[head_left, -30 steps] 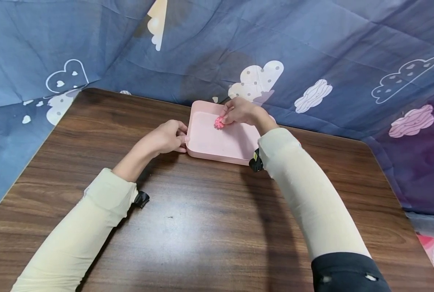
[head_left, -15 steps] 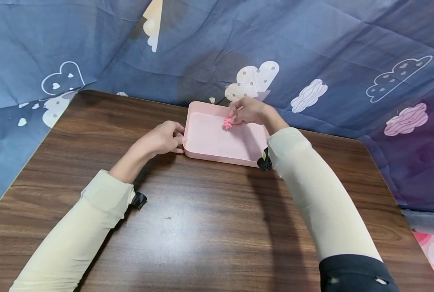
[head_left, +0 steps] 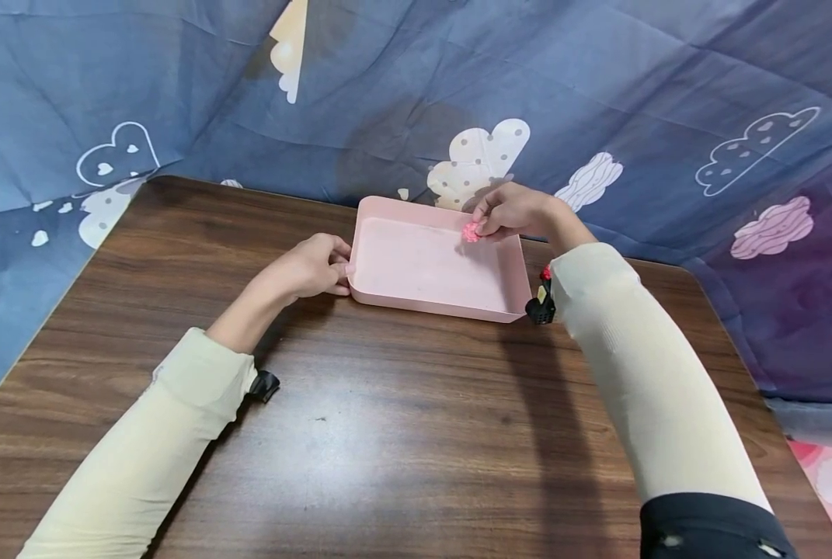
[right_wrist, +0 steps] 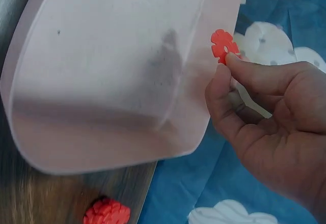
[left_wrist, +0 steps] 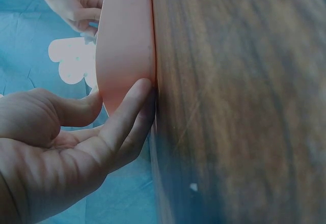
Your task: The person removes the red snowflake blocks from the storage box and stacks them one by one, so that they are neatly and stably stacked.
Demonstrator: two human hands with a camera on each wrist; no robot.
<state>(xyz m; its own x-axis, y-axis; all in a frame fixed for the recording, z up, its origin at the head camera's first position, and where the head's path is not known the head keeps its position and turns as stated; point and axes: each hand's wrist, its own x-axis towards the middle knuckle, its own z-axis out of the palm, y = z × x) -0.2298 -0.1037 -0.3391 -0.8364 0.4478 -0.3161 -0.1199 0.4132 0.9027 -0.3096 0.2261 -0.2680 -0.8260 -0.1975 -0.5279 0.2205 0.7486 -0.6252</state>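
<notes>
A shallow pink tray [head_left: 422,268] lies near the back of the table. My left hand [head_left: 311,265] holds its left end, and in the left wrist view the fingers [left_wrist: 127,112] lie against the outer wall with the thumb at the rim. Above the tray's back right part, my right hand [head_left: 520,211] pinches a small red flower-shaped plastic disc [right_wrist: 224,45] between thumb and fingertips. The disc is raised off the tray floor and casts a shadow inside. A clump of red pieces [right_wrist: 107,212] sits on the table beyond the tray's right end, mostly hidden by my sleeve in the head view.
The brown wooden table [head_left: 388,435] extends in front of the tray and to both sides. A blue cloth [head_left: 360,93] with cloud prints hangs right behind the table's back edge. Small black cameras [head_left: 541,307] are worn at both wrists.
My right hand has moved rightward over the tray with the red disc, from the middle toward the back right. The left hand stays on the tray's left end.
</notes>
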